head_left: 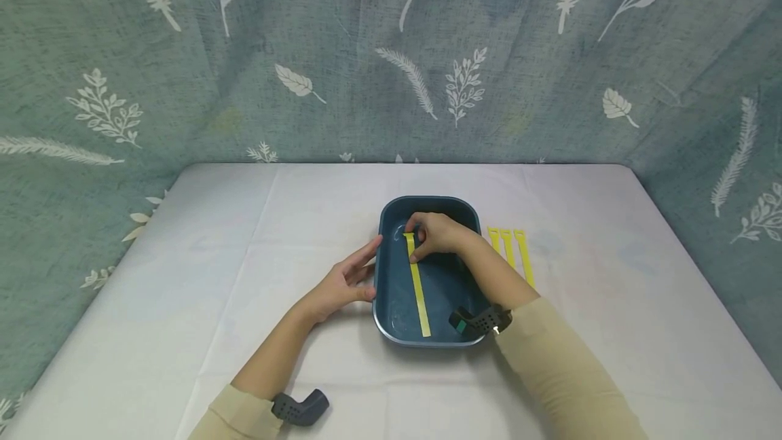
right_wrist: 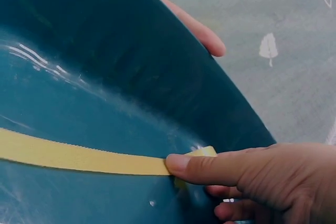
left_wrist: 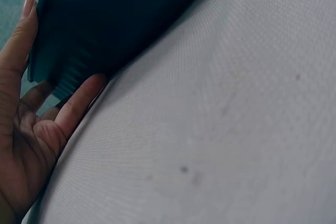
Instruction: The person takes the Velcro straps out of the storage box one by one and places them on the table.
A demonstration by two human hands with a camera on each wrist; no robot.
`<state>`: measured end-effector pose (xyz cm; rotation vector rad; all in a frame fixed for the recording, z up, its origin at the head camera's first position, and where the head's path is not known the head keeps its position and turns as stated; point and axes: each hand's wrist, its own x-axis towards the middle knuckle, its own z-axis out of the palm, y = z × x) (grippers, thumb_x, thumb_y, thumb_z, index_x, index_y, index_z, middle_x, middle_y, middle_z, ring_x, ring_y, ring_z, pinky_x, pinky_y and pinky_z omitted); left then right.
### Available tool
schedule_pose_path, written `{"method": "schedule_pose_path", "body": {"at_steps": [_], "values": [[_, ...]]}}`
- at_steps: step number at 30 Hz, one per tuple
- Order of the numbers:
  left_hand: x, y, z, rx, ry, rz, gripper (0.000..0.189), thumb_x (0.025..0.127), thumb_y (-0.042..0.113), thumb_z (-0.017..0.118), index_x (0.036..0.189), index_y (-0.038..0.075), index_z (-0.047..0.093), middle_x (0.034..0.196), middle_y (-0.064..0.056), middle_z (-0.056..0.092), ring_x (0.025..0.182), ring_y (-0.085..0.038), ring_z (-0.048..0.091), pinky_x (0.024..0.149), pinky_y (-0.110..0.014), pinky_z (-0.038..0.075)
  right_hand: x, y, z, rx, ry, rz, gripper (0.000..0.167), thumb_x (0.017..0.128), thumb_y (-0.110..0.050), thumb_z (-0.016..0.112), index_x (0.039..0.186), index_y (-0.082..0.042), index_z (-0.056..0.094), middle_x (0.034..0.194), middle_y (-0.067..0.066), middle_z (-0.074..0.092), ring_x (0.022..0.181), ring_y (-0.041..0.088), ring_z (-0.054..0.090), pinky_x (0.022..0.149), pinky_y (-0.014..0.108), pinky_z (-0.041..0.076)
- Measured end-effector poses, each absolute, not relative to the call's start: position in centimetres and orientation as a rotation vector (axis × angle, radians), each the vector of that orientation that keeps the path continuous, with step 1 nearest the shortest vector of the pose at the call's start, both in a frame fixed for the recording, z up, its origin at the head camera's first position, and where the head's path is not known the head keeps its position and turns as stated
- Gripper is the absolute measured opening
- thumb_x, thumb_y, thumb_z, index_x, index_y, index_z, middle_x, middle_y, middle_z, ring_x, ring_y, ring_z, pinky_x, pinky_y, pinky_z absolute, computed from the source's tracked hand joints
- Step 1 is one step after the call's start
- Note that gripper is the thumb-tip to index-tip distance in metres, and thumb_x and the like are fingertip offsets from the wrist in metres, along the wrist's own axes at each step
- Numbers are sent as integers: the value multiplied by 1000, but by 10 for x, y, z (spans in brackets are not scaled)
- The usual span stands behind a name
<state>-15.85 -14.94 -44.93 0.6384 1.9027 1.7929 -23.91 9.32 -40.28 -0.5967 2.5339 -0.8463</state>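
Note:
A deep blue rectangular tray (head_left: 391, 304) with rounded corners stands on the white-covered table. My right hand (head_left: 436, 233) reaches inside it and pinches a flat yellow strap (head_left: 418, 290) near its wider head, at the far end. The strap's tail runs along the tray floor toward the near side. In the right wrist view, the thumb lies on top of the strap (right_wrist: 94, 156) and the fingers below are partly hidden. My left hand (head_left: 339, 287) rests against the tray's left outer wall, fingers extended; the left wrist view shows its fingertips touching that wall (left_wrist: 105, 24).
Several more yellow straps (head_left: 524, 257) lie side by side on the table (head_left: 611, 304) just right of the tray, partly behind my right forearm. A patterned green-grey cloth (head_left: 342, 87) hangs behind the table's far edge.

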Motion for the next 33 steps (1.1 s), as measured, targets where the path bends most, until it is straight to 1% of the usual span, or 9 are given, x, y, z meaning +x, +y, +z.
{"method": "schedule_pose_path", "body": {"at_steps": [11,14,16,19,21,24,28,30,33], "values": [[-159,-151,-452,635,1897,1788,93,77,43,76,151,30,22,158,-2,16,142,-34,24,113,-49,22,-238,94,-403,-595,2474,-996,35,81,-16,74,110,-5,56,79,5,60,62,13,52,54,23,44],[-160,-151,-452,632,1902,1786,92,78,42,76,151,29,22,158,-1,16,142,-34,23,113,-48,23,-239,93,-403,-567,2443,-1092,33,84,-16,72,111,-5,57,86,6,64,64,14,54,56,24,47],[-160,-151,-453,629,1902,1785,93,77,42,76,151,29,21,158,-1,16,142,-34,23,113,-48,23,-239,93,-403,-554,2410,-1160,32,85,-14,70,113,-4,58,91,7,68,69,14,58,62,25,51],[-160,-151,-453,630,1899,1787,94,77,44,76,151,29,21,159,-2,16,142,-34,23,113,-48,24,-239,93,-402,-529,2343,-1255,33,87,-9,68,117,-2,58,96,10,70,80,15,64,72,27,55],[-159,-151,-452,636,1897,1790,94,77,44,76,152,29,20,159,-2,15,142,-35,23,113,-48,23,-239,93,-402,-501,2285,-1309,34,87,-6,66,120,-1,58,97,12,71,86,16,67,75,30,57],[-159,-151,-452,647,1896,1793,94,77,44,75,152,28,20,159,-3,15,141,-36,23,113,-49,22,-240,93,-402,-460,2191,-1366,38,87,-3,66,123,1,56,96,14,72,87,19,70,74,34,58],[-158,-151,-451,650,1897,1791,93,78,44,74,152,28,20,159,-4,15,141,-36,23,114,-50,20,-241,95,-401,-462,2106,-1398,49,86,0,65,132,0,50,95,16,72,83,21,71,73,36,58],[-158,-151,-451,646,1896,1790,93,78,43,75,152,27,20,159,-4,15,141,-36,23,114,-51,20,-240,96,-401,-476,2089,-1409,52,86,1,65,136,-2,48,97,16,71,83,20,71,73,36,58],[-158,-150,-450,643,1898,1792,94,78,43,75,152,25,20,159,-4,14,141,-37,22,114,-51,20,-241,97,-400,-493,2082,-1437,52,86,1,65,135,-4,51,104,18,70,86,19,70,74,37,58]]}}
